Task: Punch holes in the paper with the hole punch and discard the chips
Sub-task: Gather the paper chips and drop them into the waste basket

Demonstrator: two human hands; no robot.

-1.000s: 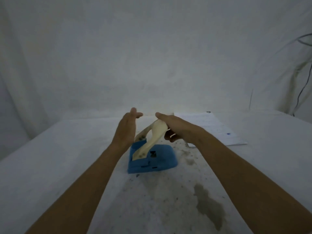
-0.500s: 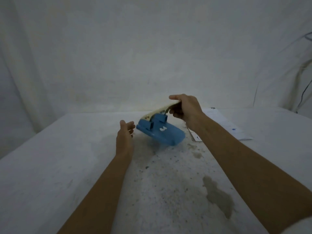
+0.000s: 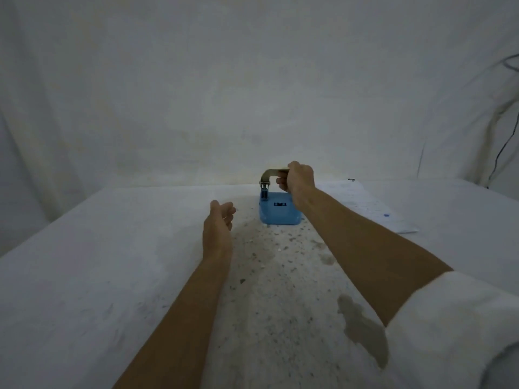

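Head view: the right hand [image 3: 298, 179] is gripping the punch [image 3: 279, 210] by its lever; the left hand [image 3: 220, 223] is hovering open, empty, above chips [image 3: 269, 248] littering the table [image 3: 84, 248].

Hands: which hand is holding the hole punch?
The right hand, gripping the hole punch by its handle. The left hand is open, empty.

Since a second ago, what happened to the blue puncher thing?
The right hand lifted the hole punch by its lever, tipped it in the air, then set it back upright on the table, farther away. It still grips the lever. The left hand dropped lower, open and empty. The paper stayed put.
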